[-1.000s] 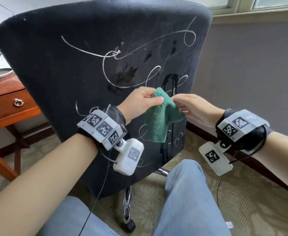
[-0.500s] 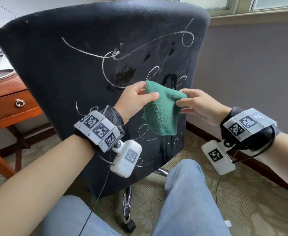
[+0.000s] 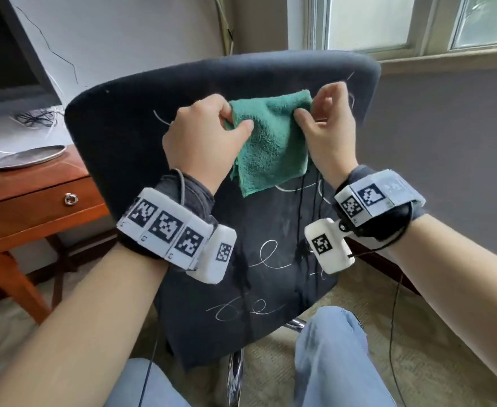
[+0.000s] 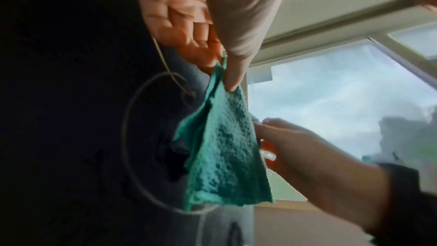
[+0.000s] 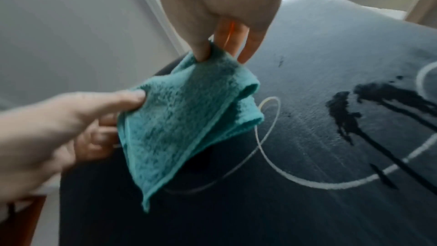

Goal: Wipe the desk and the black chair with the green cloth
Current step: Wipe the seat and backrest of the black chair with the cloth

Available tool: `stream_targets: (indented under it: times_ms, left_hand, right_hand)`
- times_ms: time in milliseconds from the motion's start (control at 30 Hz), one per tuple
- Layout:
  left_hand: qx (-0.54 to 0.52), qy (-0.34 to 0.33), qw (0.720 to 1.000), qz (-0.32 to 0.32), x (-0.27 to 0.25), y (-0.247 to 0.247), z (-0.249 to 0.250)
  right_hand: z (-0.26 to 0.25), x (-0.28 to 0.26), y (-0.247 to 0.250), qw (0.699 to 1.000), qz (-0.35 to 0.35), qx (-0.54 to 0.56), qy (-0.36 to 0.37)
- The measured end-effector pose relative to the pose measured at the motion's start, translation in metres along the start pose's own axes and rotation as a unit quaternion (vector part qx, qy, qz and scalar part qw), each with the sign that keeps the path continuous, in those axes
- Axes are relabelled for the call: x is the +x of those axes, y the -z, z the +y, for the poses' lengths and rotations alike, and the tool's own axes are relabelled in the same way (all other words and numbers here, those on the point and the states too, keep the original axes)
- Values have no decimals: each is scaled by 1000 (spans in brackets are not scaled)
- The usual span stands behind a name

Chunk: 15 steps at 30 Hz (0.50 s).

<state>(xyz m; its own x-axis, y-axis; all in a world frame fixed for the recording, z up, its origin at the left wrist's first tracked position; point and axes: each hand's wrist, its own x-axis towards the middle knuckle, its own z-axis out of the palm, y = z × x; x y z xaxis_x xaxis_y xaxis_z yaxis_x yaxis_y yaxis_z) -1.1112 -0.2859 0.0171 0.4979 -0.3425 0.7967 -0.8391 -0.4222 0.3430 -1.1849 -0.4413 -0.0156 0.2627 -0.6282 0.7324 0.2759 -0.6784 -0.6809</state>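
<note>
Seen from the head camera, a seated person holds a green cloth (image 3: 267,142) stretched in front of the upper backrest of a black chair (image 3: 124,148), the left hand (image 3: 203,142) pinching the cloth's upper left corner between thumb and curled fingers and the right hand (image 3: 326,133) pinching its upper right corner, so that the cloth hangs as a folded square against the chair back. Thin white looping lines (image 3: 266,261) and dark wet streaks (image 3: 301,218) mark the chair back below the cloth. Left of the chair stands a wooden counter (image 3: 21,201) with a ring-pull drawer (image 3: 71,198), and a grey metal plate (image 3: 27,157) rests on its top; a window (image 3: 388,22) lies above and right of the chair. In the left wrist view, the left hand (image 4: 203,31) nips the top edge of the green cloth (image 4: 224,156) between thumb and fingertips, the right hand (image 4: 307,152) touches its far side, and the chair (image 4: 71,119) fills the frame to the cloth's left. In the right wrist view, the right hand (image 5: 224,10) pinches the cloth (image 5: 184,119) at its top, the left hand (image 5: 61,130) grips its side edge, and the chair (image 5: 331,63) behind shows a white loop (image 5: 267,137) and black drips (image 5: 350,111).
</note>
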Motion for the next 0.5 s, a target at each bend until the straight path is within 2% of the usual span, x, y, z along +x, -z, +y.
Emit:
stream_targets:
  times_ms: [133, 267, 400, 433, 500]
  left_hand:
    - [156, -38, 987, 25, 4, 0, -3]
    - [214, -122, 965, 91, 0, -5, -13]
    - [266, -255, 909, 196, 8, -16, -26]
    - [271, -271, 899, 211, 10, -16, -28]
    - [276, -256, 899, 223, 12, -14, -29]
  right_hand:
    - [7, 0, -25, 986, 74, -100, 113]
    - [17, -2, -40, 942, 152, -239, 181]
    - [18, -8, -51, 926, 164, -235, 247]
    - [18, -12, -53, 926, 158, -226, 256]
    - [20, -27, -60, 938, 124, -203, 254]
